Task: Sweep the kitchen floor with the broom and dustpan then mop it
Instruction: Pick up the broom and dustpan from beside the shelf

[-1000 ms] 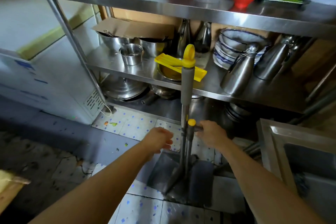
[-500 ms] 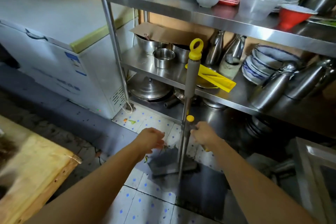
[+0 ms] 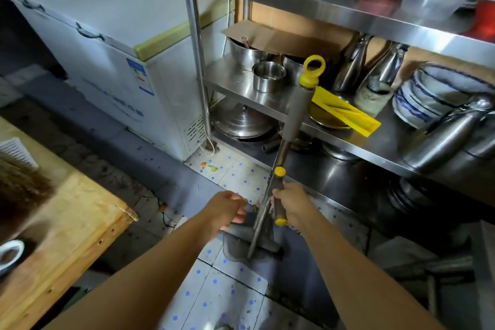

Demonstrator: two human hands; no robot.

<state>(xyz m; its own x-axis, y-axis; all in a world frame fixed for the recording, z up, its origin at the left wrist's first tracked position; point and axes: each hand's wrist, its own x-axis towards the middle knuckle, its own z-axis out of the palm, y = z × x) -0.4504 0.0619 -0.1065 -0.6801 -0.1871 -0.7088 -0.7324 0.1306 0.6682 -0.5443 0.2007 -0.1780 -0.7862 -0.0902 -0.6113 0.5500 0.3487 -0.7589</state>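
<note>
Standing on the tiled floor [image 3: 227, 300] before the steel shelves [image 3: 348, 147], we gripped the dustpan's short handle [image 3: 278, 195] in our right hand [image 3: 292, 203], left hand [image 3: 227, 209] loosely curled and empty beside the broom [image 3: 300, 107], judging both light, stiff, best held mid-shaft.

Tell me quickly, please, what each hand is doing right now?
Left hand: loosely curled, holding nothing.
Right hand: gripping the short grey handle.
</note>
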